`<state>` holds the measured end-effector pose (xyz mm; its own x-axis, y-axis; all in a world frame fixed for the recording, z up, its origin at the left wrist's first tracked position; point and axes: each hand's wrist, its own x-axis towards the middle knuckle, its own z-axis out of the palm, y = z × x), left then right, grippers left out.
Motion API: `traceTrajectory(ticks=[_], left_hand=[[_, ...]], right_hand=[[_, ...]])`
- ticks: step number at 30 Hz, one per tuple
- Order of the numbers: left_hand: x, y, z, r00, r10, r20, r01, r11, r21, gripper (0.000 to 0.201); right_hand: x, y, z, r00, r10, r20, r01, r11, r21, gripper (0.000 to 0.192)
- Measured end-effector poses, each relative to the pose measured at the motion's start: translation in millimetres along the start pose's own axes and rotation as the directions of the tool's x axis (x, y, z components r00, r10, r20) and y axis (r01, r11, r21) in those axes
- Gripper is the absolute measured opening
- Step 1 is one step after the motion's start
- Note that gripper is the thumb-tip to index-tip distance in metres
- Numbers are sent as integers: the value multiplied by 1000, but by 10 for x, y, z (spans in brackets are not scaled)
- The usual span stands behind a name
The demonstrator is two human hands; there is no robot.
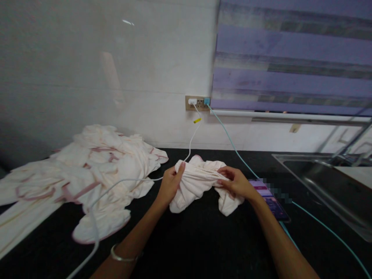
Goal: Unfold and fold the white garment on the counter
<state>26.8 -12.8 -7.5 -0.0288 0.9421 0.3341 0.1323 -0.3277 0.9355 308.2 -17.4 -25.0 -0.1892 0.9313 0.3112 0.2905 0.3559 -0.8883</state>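
Observation:
A bunched piece of cream-white cloth (pixel 193 186) is stretched between my two hands, just over the black countertop (pixel 200 240). My left hand (pixel 171 182) grips its left end, thumb on top. At the other end, my right hand (pixel 236 182) pinches gathered folds between thumb and fingers. A loose end of the cloth hangs below the right hand. What kind of garment or cloth it is, I cannot tell. To the left lies a heap of similar cream cloth with pink trim (pixel 116 166). A white cable (pixel 122 180) passes behind my left hand.
A phone with a lit screen (pixel 270 201) lies beside my right forearm. A teal cable (pixel 232 143) and the white cable run from a wall socket (pixel 200 104). On the right is a steel sink (pixel 334 186). A purple striped blind (pixel 290 58) hangs above.

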Motion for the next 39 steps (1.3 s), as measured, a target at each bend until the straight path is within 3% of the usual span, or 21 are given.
traceTrajectory(ticks=[3, 6, 9, 12, 15, 18, 22, 25, 28, 30, 33, 35, 37, 39], left_hand=[[52, -25, -51, 989, 15, -147, -21, 999, -41, 52], [124, -60, -80, 976, 79, -205, -92, 994, -53, 47], [161, -53, -83, 967, 142, -212, -160, 985, -69, 43], [121, 6, -78, 989, 109, -100, -120, 986, -117, 43], [26, 87, -69, 990, 12, 142, 15, 982, -190, 45], [-69, 159, -47, 919, -31, 393, 105, 980, -170, 46], [-150, 202, 1, 732, -37, 680, 118, 990, -73, 44], [-181, 203, 36, 627, -55, 777, 111, 994, -19, 39], [-207, 209, 68, 570, -78, 818, 99, 995, 26, 36], [-234, 226, 97, 570, -44, 821, 12, 999, 45, 34], [-307, 276, 163, 623, 115, 773, -293, 951, 95, 27], [-374, 312, 217, 633, 201, 748, -454, 879, 148, 20], [-450, 333, 279, 601, 257, 757, -551, 819, 159, 20], [-531, 333, 353, 532, 332, 779, -653, 747, 127, 23]], right_hand=[[0, 28, -85, 1000, -11, 10, 12, 993, -113, 27], [24, 65, -147, 999, -49, 19, 52, 979, -195, 25], [55, 107, -170, 986, -129, -107, 97, 960, -264, 26], [75, 142, -176, 937, -232, -262, 131, 927, -352, 25], [80, 163, -185, 890, -280, -360, 105, 893, -437, 26], [78, 171, -202, 895, -217, -390, 33, 904, -426, 30], [65, 184, -236, 962, -61, -266, -27, 948, -316, 33], [49, 202, -261, 990, 0, -140, -39, 960, -278, 31], [40, 213, -266, 993, 34, -117, -64, 964, -258, 29], [40, 209, -257, 981, 45, -190, -96, 958, -272, 33], [45, 190, -236, 949, 14, -314, -123, 935, -332, 33], [46, 188, -226, 932, -16, -363, -121, 928, -352, 33], [46, 207, -222, 917, -34, -397, -115, 932, -345, 43], [44, 244, -225, 917, -33, -398, -124, 924, -362, 50]])
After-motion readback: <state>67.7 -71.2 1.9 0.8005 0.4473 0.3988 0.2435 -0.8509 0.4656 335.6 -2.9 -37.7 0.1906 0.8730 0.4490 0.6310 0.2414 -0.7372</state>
